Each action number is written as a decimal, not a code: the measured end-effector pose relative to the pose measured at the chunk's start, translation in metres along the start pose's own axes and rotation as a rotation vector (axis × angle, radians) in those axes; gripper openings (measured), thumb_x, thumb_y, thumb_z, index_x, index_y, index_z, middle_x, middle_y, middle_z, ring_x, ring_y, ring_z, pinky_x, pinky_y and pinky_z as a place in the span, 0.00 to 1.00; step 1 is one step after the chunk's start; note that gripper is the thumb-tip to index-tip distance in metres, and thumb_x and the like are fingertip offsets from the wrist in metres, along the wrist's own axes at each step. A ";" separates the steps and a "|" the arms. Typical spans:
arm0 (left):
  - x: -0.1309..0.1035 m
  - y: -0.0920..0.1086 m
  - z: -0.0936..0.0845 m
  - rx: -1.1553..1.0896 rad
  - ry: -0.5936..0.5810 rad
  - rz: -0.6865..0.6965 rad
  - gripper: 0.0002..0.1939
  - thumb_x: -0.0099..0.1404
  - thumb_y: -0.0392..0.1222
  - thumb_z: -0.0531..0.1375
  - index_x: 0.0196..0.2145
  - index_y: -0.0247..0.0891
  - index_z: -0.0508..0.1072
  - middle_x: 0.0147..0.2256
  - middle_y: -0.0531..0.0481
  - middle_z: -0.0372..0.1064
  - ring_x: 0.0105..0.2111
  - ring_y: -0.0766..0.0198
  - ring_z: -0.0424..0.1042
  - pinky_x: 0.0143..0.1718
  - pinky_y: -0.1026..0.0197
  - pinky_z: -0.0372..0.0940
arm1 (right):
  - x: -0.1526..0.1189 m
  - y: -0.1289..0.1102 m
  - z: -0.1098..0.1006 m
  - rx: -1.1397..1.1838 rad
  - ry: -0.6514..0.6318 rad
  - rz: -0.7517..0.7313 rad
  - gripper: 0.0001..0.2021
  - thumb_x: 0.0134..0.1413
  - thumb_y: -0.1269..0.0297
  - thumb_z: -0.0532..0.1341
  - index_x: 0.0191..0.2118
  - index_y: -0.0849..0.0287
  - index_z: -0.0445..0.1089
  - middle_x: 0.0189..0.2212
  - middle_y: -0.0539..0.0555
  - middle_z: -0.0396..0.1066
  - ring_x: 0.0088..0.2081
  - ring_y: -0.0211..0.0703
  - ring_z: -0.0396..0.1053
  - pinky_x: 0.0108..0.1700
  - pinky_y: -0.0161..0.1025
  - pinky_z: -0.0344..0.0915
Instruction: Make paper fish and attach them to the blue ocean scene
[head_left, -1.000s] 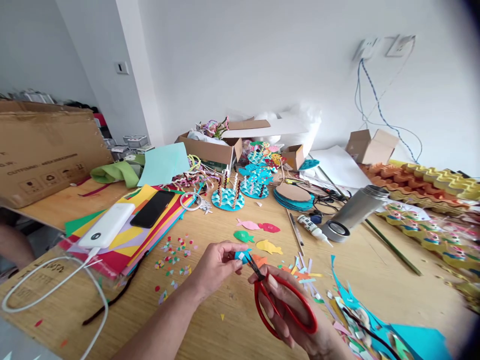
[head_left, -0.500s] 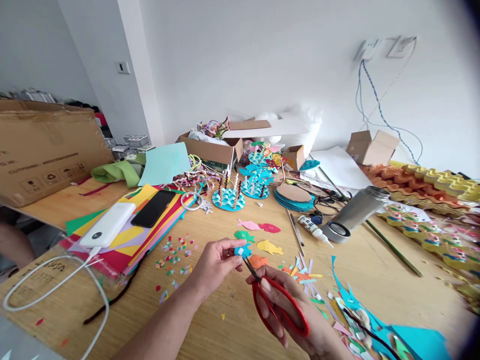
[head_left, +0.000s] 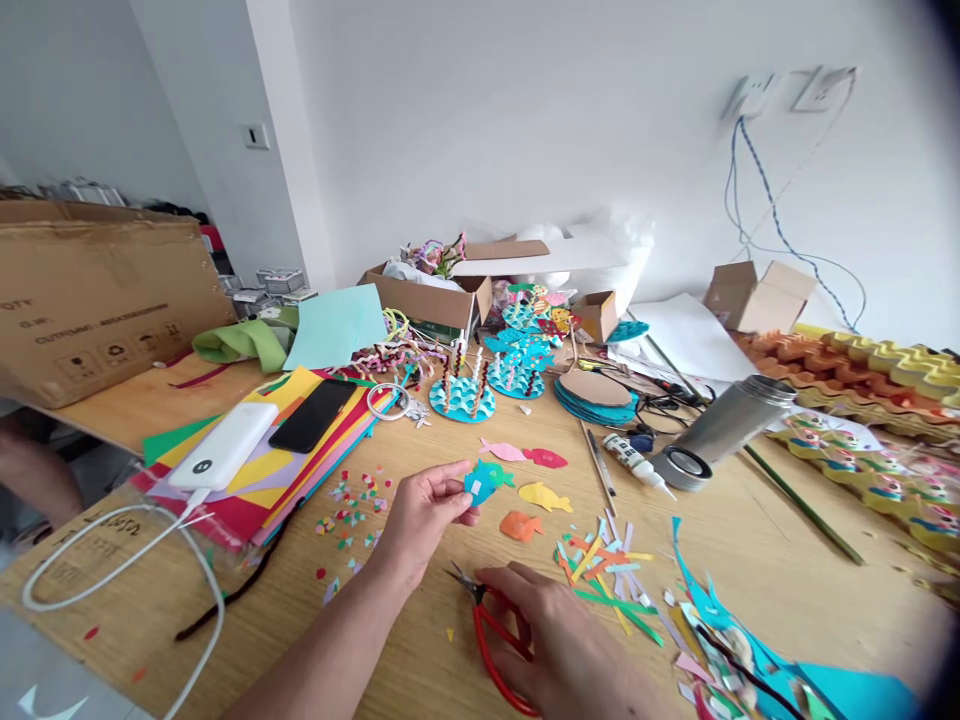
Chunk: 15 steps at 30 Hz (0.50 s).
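Pinched in the fingers of my left hand (head_left: 427, 515) is a blue paper fish (head_left: 480, 487) with a small white patch on it. My right hand (head_left: 551, 625) is wrapped around red-handled scissors (head_left: 491, 640), whose blades sit slightly apart, low over the table and away from the fish. Behind the blue fish, a green paper fish (head_left: 501, 475) shows in part. Close by lie a pink fish (head_left: 501, 450), a red fish (head_left: 547, 457), a yellow fish (head_left: 545, 497) and an orange fish (head_left: 520, 526).
Paper strips (head_left: 607, 560) and blue offcuts (head_left: 847, 690) lie on the right, confetti (head_left: 352, 510) on the left. A paper stack (head_left: 262, 480) carries a phone (head_left: 311, 415) and power bank (head_left: 223, 445). A glue bottle (head_left: 634, 460) and metal flask (head_left: 735, 418) stand farther back.
The scissors have come away from the blue fish, down and to the left, and my right hand has turned palm-down. My left hand has raised the fish slightly, uncovering the orange one.
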<state>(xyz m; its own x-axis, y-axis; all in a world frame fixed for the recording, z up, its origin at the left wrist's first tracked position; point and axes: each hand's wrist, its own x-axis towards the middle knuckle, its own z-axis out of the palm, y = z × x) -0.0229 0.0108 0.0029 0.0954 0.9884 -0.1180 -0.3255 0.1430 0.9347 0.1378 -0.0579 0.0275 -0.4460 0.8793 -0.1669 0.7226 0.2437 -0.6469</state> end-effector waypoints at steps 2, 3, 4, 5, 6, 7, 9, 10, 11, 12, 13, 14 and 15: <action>0.000 0.000 0.000 0.036 0.012 0.035 0.27 0.49 0.38 0.66 0.48 0.29 0.72 0.26 0.51 0.72 0.26 0.65 0.72 0.27 0.64 0.66 | -0.001 -0.004 0.001 -0.074 -0.042 -0.057 0.15 0.48 0.72 0.55 0.43 0.54 0.70 0.37 0.53 0.69 0.35 0.40 0.67 0.34 0.34 0.60; 0.000 0.000 0.000 0.060 0.013 0.051 0.27 0.49 0.38 0.66 0.48 0.29 0.71 0.26 0.50 0.72 0.26 0.65 0.72 0.26 0.65 0.66 | 0.000 -0.005 0.002 -0.094 -0.064 -0.082 0.16 0.46 0.73 0.55 0.43 0.54 0.70 0.39 0.54 0.69 0.38 0.41 0.67 0.36 0.35 0.61; 0.000 0.000 0.001 0.086 0.009 0.065 0.26 0.50 0.38 0.65 0.48 0.29 0.71 0.26 0.50 0.72 0.26 0.65 0.72 0.26 0.65 0.66 | 0.001 -0.005 0.003 -0.111 -0.077 -0.105 0.17 0.45 0.73 0.56 0.42 0.53 0.71 0.40 0.54 0.69 0.40 0.43 0.66 0.39 0.36 0.61; 0.000 0.000 0.001 0.113 0.003 0.078 0.26 0.51 0.37 0.65 0.48 0.28 0.71 0.26 0.50 0.73 0.26 0.65 0.72 0.26 0.65 0.65 | 0.002 -0.005 0.004 -0.126 -0.085 -0.124 0.16 0.44 0.73 0.56 0.41 0.53 0.72 0.40 0.53 0.69 0.42 0.44 0.66 0.41 0.37 0.61; 0.000 0.000 0.001 0.141 -0.006 0.087 0.25 0.51 0.37 0.64 0.48 0.28 0.71 0.25 0.50 0.73 0.25 0.65 0.72 0.26 0.65 0.65 | 0.003 -0.005 0.005 -0.143 -0.086 -0.137 0.14 0.45 0.72 0.57 0.39 0.52 0.72 0.40 0.53 0.69 0.43 0.45 0.65 0.42 0.38 0.61; 0.000 0.000 0.002 0.167 -0.015 0.096 0.24 0.52 0.37 0.64 0.47 0.28 0.71 0.25 0.50 0.73 0.25 0.65 0.72 0.26 0.65 0.65 | 0.004 -0.005 0.006 -0.160 -0.084 -0.143 0.12 0.45 0.70 0.58 0.38 0.52 0.73 0.39 0.53 0.69 0.43 0.46 0.65 0.43 0.39 0.60; -0.001 -0.001 0.002 0.209 -0.034 0.109 0.23 0.52 0.36 0.63 0.47 0.28 0.71 0.25 0.50 0.73 0.26 0.65 0.72 0.26 0.65 0.66 | 0.005 -0.004 0.008 -0.186 -0.078 -0.150 0.08 0.48 0.65 0.60 0.35 0.51 0.74 0.37 0.53 0.69 0.42 0.47 0.64 0.41 0.40 0.60; -0.001 -0.002 0.002 0.221 -0.044 0.111 0.22 0.52 0.36 0.63 0.47 0.28 0.71 0.25 0.50 0.72 0.26 0.65 0.72 0.27 0.65 0.66 | 0.005 -0.004 0.009 -0.194 -0.072 -0.156 0.07 0.49 0.64 0.60 0.35 0.51 0.74 0.37 0.53 0.69 0.42 0.47 0.64 0.40 0.40 0.60; -0.001 -0.002 0.003 0.227 -0.054 0.110 0.22 0.52 0.35 0.63 0.46 0.28 0.71 0.26 0.50 0.72 0.26 0.65 0.72 0.27 0.65 0.66 | 0.005 -0.003 0.009 -0.197 -0.066 -0.165 0.07 0.50 0.63 0.60 0.35 0.51 0.74 0.37 0.53 0.70 0.41 0.46 0.64 0.40 0.40 0.60; -0.001 -0.003 0.003 0.229 -0.063 0.108 0.22 0.52 0.35 0.63 0.46 0.29 0.71 0.26 0.50 0.72 0.27 0.65 0.72 0.28 0.65 0.67 | 0.005 -0.002 0.010 -0.199 -0.059 -0.174 0.07 0.51 0.63 0.59 0.35 0.51 0.73 0.36 0.53 0.70 0.40 0.45 0.64 0.40 0.40 0.60; -0.001 -0.003 0.003 0.227 -0.067 0.106 0.22 0.51 0.35 0.63 0.46 0.29 0.72 0.26 0.50 0.72 0.27 0.64 0.72 0.28 0.65 0.67 | 0.005 -0.002 0.011 -0.201 -0.050 -0.182 0.07 0.52 0.64 0.58 0.36 0.52 0.73 0.36 0.53 0.70 0.40 0.45 0.65 0.40 0.40 0.59; -0.001 -0.003 0.004 0.223 -0.070 0.101 0.22 0.51 0.35 0.63 0.46 0.29 0.72 0.27 0.50 0.72 0.28 0.64 0.72 0.27 0.65 0.67 | 0.005 -0.002 0.012 -0.204 -0.043 -0.188 0.08 0.52 0.64 0.58 0.36 0.53 0.73 0.36 0.53 0.71 0.39 0.44 0.65 0.40 0.39 0.60; -0.002 -0.003 0.004 0.219 -0.071 0.097 0.22 0.51 0.35 0.63 0.45 0.29 0.72 0.28 0.50 0.71 0.28 0.64 0.72 0.27 0.65 0.67 | 0.005 -0.002 0.013 -0.208 -0.038 -0.190 0.08 0.53 0.65 0.57 0.36 0.54 0.72 0.35 0.53 0.71 0.39 0.44 0.66 0.40 0.39 0.60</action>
<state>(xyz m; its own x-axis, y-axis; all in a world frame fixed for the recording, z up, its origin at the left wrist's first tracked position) -0.0182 0.0084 0.0013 0.1422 0.9898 -0.0079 -0.1249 0.0259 0.9918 0.1276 -0.0586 0.0181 -0.6004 0.7949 -0.0876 0.7152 0.4848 -0.5035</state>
